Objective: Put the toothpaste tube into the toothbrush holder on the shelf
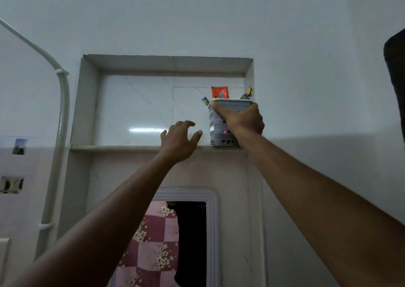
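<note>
Toothpaste tube [219,92] stands in toothbrush holder [215,131] at shelf [114,148] edge.

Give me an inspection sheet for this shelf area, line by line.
Surface: stone shelf in a tiled wall niche, bare left of the holder.
Job's things: toothbrush holder stands at the shelf's right end; red toothpaste tube sticks out of its top.
Clutter: purple toothbrushes in the holder.
Hands: right hand grips the holder; left hand open, empty, by the shelf edge.
Cables: nothing seen.
Surroundings: white pipe at left; framed mirror below.
</note>
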### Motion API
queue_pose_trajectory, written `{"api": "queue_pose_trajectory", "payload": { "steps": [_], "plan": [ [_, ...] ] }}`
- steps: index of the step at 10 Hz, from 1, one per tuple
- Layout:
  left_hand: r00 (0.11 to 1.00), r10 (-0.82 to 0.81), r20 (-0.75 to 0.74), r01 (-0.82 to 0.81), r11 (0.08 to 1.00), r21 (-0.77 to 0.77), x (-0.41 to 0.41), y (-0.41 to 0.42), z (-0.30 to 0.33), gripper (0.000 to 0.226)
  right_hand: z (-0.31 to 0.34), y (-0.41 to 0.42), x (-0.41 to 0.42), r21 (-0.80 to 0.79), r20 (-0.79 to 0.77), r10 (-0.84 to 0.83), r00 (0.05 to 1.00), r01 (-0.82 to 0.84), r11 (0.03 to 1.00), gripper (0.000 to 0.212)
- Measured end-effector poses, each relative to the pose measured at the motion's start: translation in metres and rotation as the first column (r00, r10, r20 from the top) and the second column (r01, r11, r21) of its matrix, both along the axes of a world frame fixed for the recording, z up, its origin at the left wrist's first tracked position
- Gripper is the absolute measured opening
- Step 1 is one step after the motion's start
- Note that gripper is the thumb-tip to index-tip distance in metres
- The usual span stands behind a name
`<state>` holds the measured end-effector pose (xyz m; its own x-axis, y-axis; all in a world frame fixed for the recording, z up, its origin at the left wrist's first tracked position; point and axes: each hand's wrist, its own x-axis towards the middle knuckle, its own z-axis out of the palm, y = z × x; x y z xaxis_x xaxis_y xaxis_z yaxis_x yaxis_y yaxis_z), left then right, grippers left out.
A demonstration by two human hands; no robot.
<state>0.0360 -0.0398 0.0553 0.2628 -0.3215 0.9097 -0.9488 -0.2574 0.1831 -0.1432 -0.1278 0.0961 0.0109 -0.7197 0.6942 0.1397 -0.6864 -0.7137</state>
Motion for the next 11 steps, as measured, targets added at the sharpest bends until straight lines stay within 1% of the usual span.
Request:
{"api": "queue_pose_trajectory", "payload": {
  "steps": [1,2,3,4,6,8,9,10,11],
  "plan": [
    [0.999,0.032,-0.023,-0.031,0.998,0.058,0.01,-0.006,-0.003,0.055,-0.003,-0.011,0.011,-0.042,-0.029,0.019,0.999,-0.02,0.999,0.122],
    [0.996,0.05,-0.069,-0.045,0.996,0.07,0.018,-0.013,-0.013,0.056,-0.003,-0.023,0.026,-0.092,-0.063,0.012,0.998,-0.018,0.996,0.134],
    [0.996,0.071,-0.054,-0.069,0.997,0.033,0.025,-0.021,-0.022,0.057,-0.011,-0.035,0.042,-0.12,-0.17,-0.022,0.985,0.002,0.993,0.145],
    [0.998,0.067,0.004,-0.067,0.998,-0.005,0.03,-0.024,-0.028,0.058,-0.029,-0.044,0.051,-0.189,-0.254,-0.086,0.963,0.038,0.981,0.137],
    [0.997,0.068,0.028,-0.068,0.998,-0.004,0.033,-0.026,-0.032,0.061,-0.058,-0.059,0.062,-0.318,-0.364,-0.229,0.903,0.111,0.941,0.13],
    [0.993,0.101,0.066,-0.102,0.995,0.012,0.035,-0.022,-0.039,0.068,-0.061,-0.06,0.061,-0.329,-0.388,-0.235,0.891,0.105,0.939,0.126],
    [0.988,0.128,0.08,-0.134,0.989,0.067,0.033,-0.018,-0.04,0.071,-0.062,-0.06,0.056,-0.328,-0.431,-0.232,0.872,0.088,0.941,0.127],
    [0.991,0.126,0.036,-0.13,0.979,0.155,0.03,-0.014,-0.032,0.075,-0.058,-0.058,0.048,-0.291,-0.481,-0.182,0.858,0.04,0.956,0.128],
    [0.996,0.086,-0.037,-0.078,0.982,0.174,0.025,-0.006,-0.03,0.08,-0.063,-0.046,0.037,-0.282,-0.401,-0.2,0.894,0.087,0.956,0.122]
  ]
}}
